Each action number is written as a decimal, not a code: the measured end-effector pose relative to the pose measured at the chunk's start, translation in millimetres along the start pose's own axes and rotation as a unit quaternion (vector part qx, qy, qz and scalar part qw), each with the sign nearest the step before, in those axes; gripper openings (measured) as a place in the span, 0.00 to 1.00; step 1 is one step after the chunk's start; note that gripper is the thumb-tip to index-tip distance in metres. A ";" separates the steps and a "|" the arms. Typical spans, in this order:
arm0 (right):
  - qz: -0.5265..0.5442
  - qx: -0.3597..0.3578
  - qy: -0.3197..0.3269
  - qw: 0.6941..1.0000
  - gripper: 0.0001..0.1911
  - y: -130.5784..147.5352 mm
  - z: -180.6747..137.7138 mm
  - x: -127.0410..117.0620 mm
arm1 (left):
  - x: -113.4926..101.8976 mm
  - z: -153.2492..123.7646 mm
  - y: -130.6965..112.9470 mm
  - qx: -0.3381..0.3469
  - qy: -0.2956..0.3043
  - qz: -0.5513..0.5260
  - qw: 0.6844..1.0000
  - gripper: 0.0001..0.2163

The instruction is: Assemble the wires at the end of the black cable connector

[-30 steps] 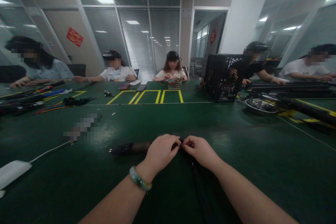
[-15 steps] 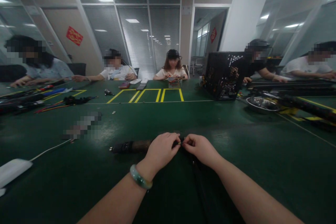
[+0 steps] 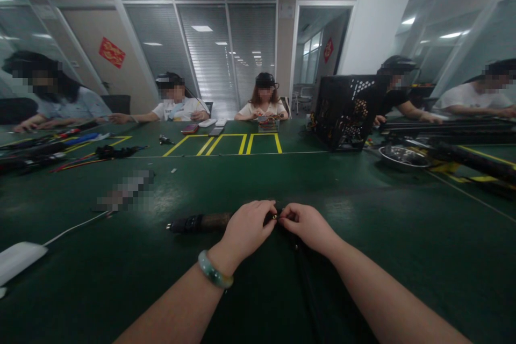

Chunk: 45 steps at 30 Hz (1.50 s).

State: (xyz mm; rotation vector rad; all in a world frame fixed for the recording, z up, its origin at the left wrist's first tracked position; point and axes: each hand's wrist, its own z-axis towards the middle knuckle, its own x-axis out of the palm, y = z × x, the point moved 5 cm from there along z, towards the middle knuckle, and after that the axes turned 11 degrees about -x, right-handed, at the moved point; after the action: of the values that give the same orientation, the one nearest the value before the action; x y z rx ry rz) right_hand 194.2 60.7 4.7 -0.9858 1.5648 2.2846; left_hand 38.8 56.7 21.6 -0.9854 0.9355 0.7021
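My left hand (image 3: 246,227), a green bangle on its wrist, is closed with thumb and fingertips pinched at a tiny gold-coloured metal piece (image 3: 275,217). What the fingers grip around that piece is too dark to name. Opposite it, my right hand (image 3: 307,226) is closed in a pinch, its fingertips almost meeting the left ones; anything inside them is hidden. A dark cylindrical tool (image 3: 197,223) with a brownish middle and a metal tip lies on the table, its right end behind my left hand. From under my right hand, a long black bar (image 3: 306,285) runs towards me.
On the green table (image 3: 226,183), a white power strip (image 3: 20,260) and its cable lie left. Black parts and coloured wires (image 3: 105,157) are far left. A black computer case (image 3: 344,113) and steel bowl (image 3: 403,157) stand right. Several people sit around the table.
The whole view has shifted very slightly. Both hands keep the same pinched pose at the same spot, and the dark tool and black bar have not visibly moved.
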 end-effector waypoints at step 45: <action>-0.004 -0.012 0.002 1.000 0.06 -7.5 2.5 3.7 | -0.4 -0.4 1.0 0.015 -0.012 -0.008 1.000 0.06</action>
State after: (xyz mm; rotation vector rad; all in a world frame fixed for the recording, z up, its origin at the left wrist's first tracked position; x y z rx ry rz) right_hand 194.3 65.3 -2.7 -1.0010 1.5352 2.3030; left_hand 37.7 56.7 21.4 -0.9544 0.9151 0.6833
